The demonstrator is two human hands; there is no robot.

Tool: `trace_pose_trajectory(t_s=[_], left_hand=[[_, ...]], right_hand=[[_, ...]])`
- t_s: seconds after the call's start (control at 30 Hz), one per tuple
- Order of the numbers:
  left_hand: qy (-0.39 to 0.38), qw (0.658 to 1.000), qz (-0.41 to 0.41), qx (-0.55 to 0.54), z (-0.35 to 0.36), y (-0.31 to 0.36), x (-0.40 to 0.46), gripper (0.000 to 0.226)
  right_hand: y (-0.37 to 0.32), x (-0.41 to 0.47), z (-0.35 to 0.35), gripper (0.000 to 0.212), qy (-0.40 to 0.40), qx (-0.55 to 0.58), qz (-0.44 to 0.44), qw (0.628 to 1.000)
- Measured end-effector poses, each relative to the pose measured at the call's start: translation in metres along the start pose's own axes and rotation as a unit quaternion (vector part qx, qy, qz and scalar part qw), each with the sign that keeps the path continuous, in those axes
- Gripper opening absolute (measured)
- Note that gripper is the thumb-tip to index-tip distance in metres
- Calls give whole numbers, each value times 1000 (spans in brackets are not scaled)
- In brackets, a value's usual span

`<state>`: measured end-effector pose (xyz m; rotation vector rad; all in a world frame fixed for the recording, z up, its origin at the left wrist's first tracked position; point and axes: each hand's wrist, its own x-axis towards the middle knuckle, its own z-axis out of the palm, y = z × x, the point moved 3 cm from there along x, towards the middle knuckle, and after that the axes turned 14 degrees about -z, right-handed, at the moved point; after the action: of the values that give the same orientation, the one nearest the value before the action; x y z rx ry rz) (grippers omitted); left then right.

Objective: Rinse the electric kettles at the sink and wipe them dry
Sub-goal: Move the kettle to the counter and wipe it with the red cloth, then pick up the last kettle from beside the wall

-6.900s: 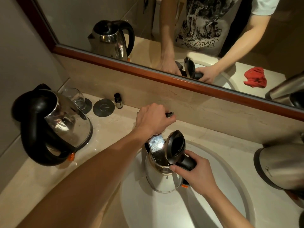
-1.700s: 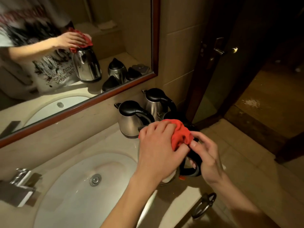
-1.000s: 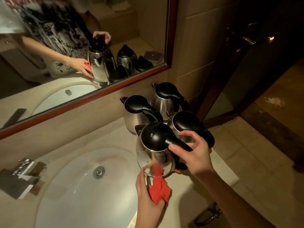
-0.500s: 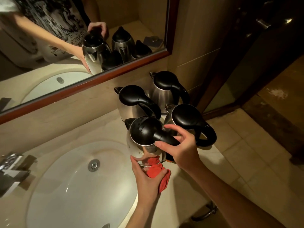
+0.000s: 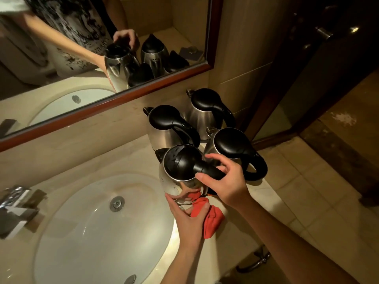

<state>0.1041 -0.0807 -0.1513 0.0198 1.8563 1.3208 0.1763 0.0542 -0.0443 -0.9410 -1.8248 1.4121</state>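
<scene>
A steel electric kettle (image 5: pixel 180 167) with a black lid is held above the counter's right end, beside the white sink (image 5: pixel 98 228). My right hand (image 5: pixel 225 181) grips its black handle from above. My left hand (image 5: pixel 188 216) holds a red cloth (image 5: pixel 211 218) and presses it against the kettle's lower side and base. Three more steel kettles stand close behind: one at the back left (image 5: pixel 168 128), one at the back (image 5: pixel 207 111), one on the right (image 5: pixel 233 152). All their lids are down.
A chrome tap (image 5: pixel 14 199) sits at the sink's left. A framed mirror (image 5: pixel 102 58) runs along the wall. The counter (image 5: pixel 256 193) ends right of the kettles, with tiled floor (image 5: pixel 307 191) and a dark door beyond. A metal ring (image 5: pixel 254 261) hangs under the counter's front edge.
The held kettle has stayed over the counter's right end. My left hand with the red cloth has kept rubbing along the kettle's bottom, shifting slightly left. The view has moved little.
</scene>
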Motion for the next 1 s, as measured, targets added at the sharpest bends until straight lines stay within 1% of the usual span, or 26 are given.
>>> trace_pose_trajectory(t_s=[0.07,0.13,0.23,0.3,0.33,0.4,0.43,0.5,0.57,0.6,0.63,0.7,0.77,0.9,1.0], left_hand=[[-38,999,-24,-23,-4,-1,-3,121],[-82,996,-28,-14,-13,-2,-3,117],[-90,993,23,69,-41,6,-8,100],[-86,987,31,131,-63,13,-14,101],[-84,983,35,161,-74,16,-16,105],[-67,968,65,234,-98,21,-21,109],[-52,953,86,285,-110,24,-23,109],[-4,906,134,402,-142,33,-33,104],[56,852,165,493,-181,37,-44,99],[85,833,174,518,-200,38,-49,96],[116,821,176,530,-222,38,-55,93],[174,808,175,535,-265,42,-68,91],[215,804,144,536,-304,46,-85,93],[304,806,100,497,-386,45,-120,95],[345,804,73,479,-438,39,-139,94]], right_hand=[[1,-3,0,57,-5,-19,11,1000],[-2,-7,1,56,-2,-47,0,999],[-12,-14,6,51,36,-143,-65,987],[-17,-23,15,60,46,-226,-109,967],[-21,-30,21,63,45,-276,-138,950],[-29,-48,41,63,24,-365,-214,906],[-33,-57,52,60,0,-387,-252,887],[-38,-73,81,55,-78,-403,-308,858],[-39,-86,114,61,-159,-425,-311,835],[-37,-90,128,65,-185,-437,-300,828],[-37,-93,143,69,-209,-443,-290,822],[-42,-97,173,74,-241,-444,-284,815],[-49,-101,200,77,-267,-443,-291,805],[-79,-117,271,84,-325,-436,-340,767],[-102,-132,324,84,-347,-426,-379,745]])
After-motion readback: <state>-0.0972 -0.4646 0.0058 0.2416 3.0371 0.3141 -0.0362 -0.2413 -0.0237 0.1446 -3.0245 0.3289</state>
